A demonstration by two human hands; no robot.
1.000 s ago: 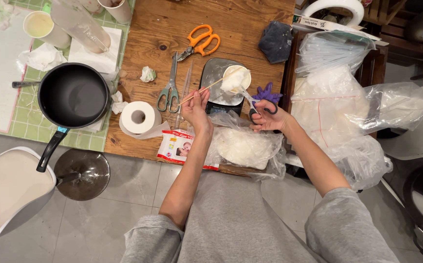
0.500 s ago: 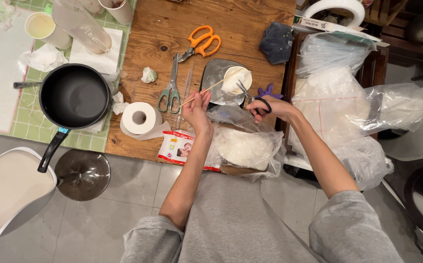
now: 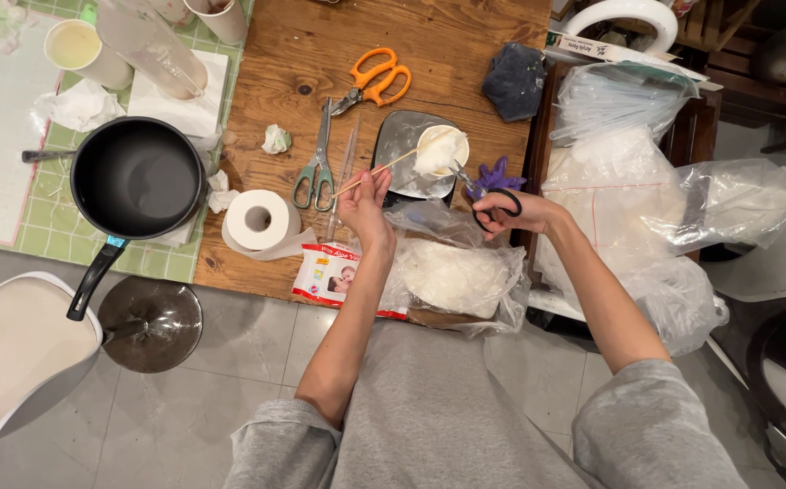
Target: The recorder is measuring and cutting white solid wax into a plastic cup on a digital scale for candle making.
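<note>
The left hand (image 3: 366,204) pinches a thin wooden stick (image 3: 384,170) whose far end carries a white fluffy lump (image 3: 436,152) over a small dark tray (image 3: 408,163) on the wooden tabletop (image 3: 465,54). Just right of it, the right hand (image 3: 515,213) is closed through the handles of black scissors (image 3: 481,192), blades pointing at the lump. Green-handled scissors (image 3: 318,163) and a toilet paper roll (image 3: 260,220) lie to the left; orange-handled scissors (image 3: 370,81) lie farther away.
</note>
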